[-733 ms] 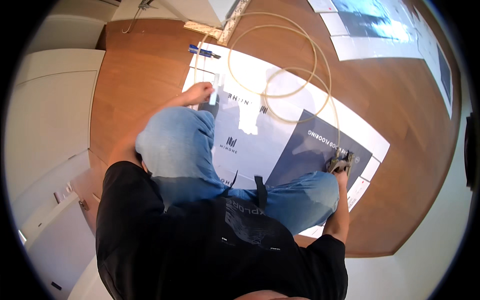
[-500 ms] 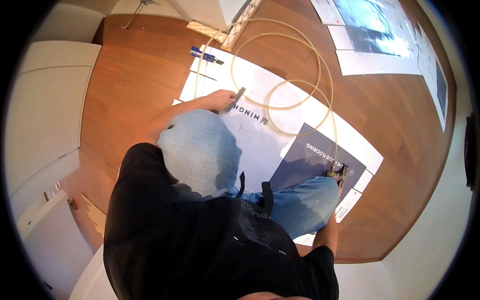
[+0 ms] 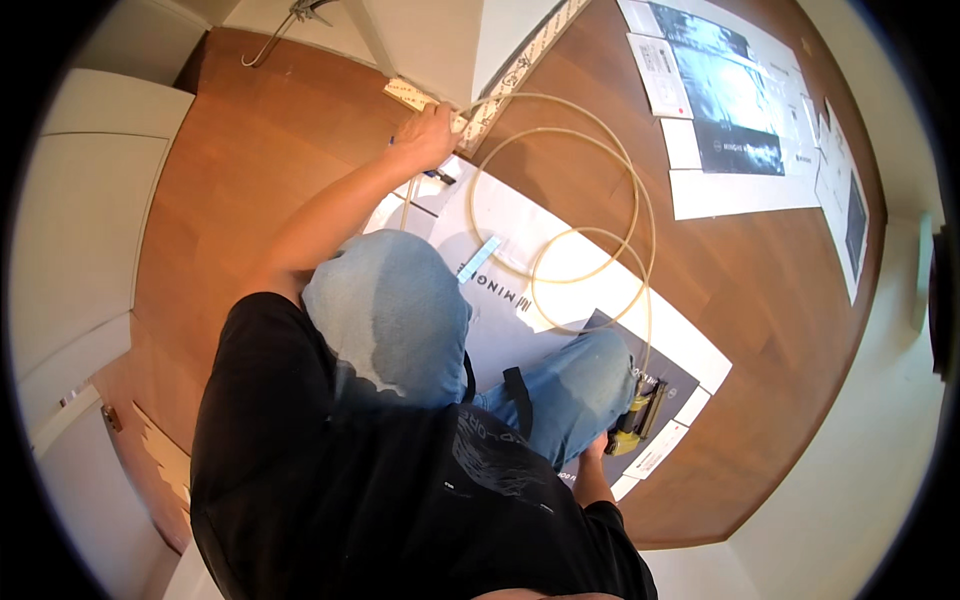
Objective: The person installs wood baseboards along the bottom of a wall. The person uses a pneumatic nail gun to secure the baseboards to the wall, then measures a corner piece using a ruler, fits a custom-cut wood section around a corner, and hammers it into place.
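Note:
My left hand (image 3: 428, 136) reaches forward to the corner of a white upright panel. Its fingers are curled over the patterned strips there and hide what they hold, if anything. Partly under that wrist lies a blue utility knife (image 3: 436, 175). A short light-blue strip (image 3: 478, 259) rests on the white printed cardboard (image 3: 510, 232), ahead of my left knee. Low on the right, my right hand (image 3: 597, 446) is closed on a yellow-green and black nail gun (image 3: 630, 422), with most of its fingers hidden. A pale air hose (image 3: 640, 190) runs in loops over the cardboard to the gun.
More printed cardboard sheets (image 3: 740, 110) lie on the brown wood floor (image 3: 770, 290) at far right. White panels (image 3: 95, 190) stand at left. A patterned strip (image 3: 525, 65) edges the upright panel ahead. A metal hook (image 3: 300, 12) is at the far left.
My left hand has let go of the strip, which now lies on the cardboard, and has moved forward to the panel's corner. The nail gun and right hand appear nearer my body.

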{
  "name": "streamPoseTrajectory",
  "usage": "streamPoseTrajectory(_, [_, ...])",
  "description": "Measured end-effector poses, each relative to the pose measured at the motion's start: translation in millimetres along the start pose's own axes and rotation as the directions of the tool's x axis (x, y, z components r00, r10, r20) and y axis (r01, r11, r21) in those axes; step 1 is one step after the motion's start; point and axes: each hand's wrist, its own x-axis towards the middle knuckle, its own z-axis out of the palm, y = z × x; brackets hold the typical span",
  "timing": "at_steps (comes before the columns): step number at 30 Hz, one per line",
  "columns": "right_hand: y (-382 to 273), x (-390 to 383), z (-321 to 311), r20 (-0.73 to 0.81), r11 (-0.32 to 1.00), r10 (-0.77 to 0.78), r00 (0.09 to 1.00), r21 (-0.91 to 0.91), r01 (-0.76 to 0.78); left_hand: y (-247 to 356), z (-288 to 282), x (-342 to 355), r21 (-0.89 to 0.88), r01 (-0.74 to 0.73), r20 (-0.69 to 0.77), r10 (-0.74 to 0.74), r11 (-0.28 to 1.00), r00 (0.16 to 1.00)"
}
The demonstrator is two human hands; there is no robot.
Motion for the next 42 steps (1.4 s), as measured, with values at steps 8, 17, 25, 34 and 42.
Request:
streamPoseTrajectory(8, [46, 43, -81, 0.366, 0.759, 0.498, 0.786, 0.255, -0.6, 38, 87, 1, -0.418, -0.038, 0.52, 0.274, 0.908, 0.809])
streamPoseTrajectory(17, [-355, 373, -375, -0.436, 0.907, -0.194, 0.879, 0.261, 0.329, 41, 110, -113, -0.688, -0.309, 0.648, 0.748, 0.657, 0.148])
streamPoseTrajectory(25, [-584, 477, -294, -0.335, 0.862, 0.049, 0.941, 0.49, 0.129, -26, 95, -33, -0.624, -0.116, 0.309, 0.381, 0.773, 0.871])
streamPoseTrajectory(34, [-591, 466, -295, -0.167, 0.874, 0.072, 0.983, 0.486, 0.019, -181, 117, -6, -0.488, 0.186, -0.168, -0.3, 0.853, 0.939])
streamPoseTrajectory(42, [-602, 465, -284, -0.198, 0.845, 0.073, 0.977, 0.533, 0.045, -167, 116, -5, -0.196, 0.203, -0.177, -0.238, 0.959, 0.955])
